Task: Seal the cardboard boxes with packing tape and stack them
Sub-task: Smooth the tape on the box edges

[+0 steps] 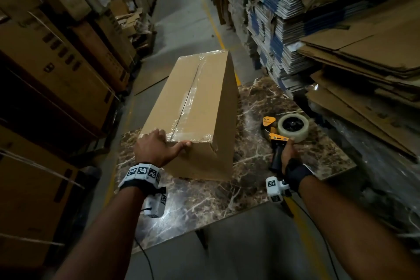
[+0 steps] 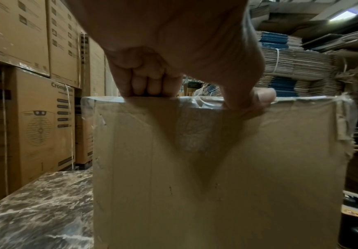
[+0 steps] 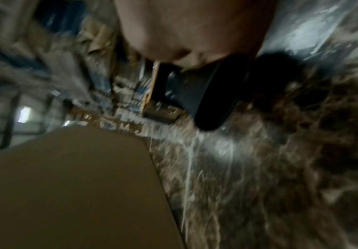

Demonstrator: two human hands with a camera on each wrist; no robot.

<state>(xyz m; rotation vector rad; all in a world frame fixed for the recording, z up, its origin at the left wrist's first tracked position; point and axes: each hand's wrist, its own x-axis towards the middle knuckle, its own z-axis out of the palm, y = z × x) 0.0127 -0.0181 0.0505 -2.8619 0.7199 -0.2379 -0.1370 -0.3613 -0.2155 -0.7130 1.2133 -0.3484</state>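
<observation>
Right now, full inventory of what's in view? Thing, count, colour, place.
cardboard box: one, brown, clear tape along top seam, on the table
table: one, dark marbled top, under the box
tape dispenser: one, orange and black, clear roll, on the table right of the box
printed cartons: several, brown, stacked on the left
flattened cardboard: many sheets, brown, white and blue, piled on the right
left hand: grips the box's near top edge
right hand: grips the dispenser's black handle
</observation>
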